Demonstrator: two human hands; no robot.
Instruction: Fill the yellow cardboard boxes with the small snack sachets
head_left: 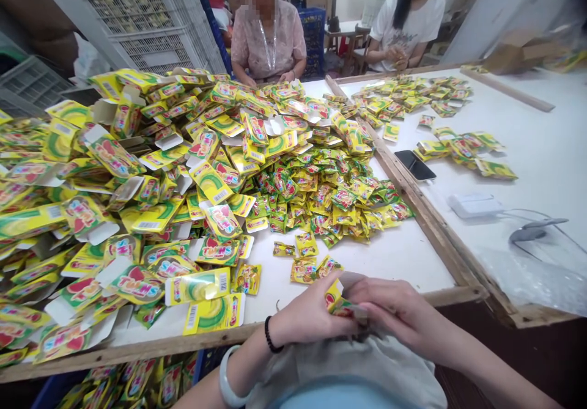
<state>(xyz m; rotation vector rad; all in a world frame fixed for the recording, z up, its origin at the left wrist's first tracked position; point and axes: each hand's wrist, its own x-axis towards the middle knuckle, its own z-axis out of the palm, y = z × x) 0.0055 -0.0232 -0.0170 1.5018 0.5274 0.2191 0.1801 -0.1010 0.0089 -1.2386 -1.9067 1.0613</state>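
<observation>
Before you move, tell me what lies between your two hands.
In the head view, a small yellow packet sits between your left hand and your right hand, held up above your lap.

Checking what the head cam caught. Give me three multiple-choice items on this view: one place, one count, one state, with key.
1. Where is the black smartphone?
A) On the white table, right of the wooden rail
B) On the yellow packet pile
C) In the left hand

2. How many bands are on the left hand's wrist?
A) One
B) Three
C) Two

3. What is the right hand doing?
A) Lying flat on the white table
B) Pinching a small yellow sachet with the left hand
C) Holding the black smartphone

1: A, it lies beyond the rail.
2: C, a black bead bracelet and a pale bangle.
3: B, the sachet shows between both hands.
</observation>
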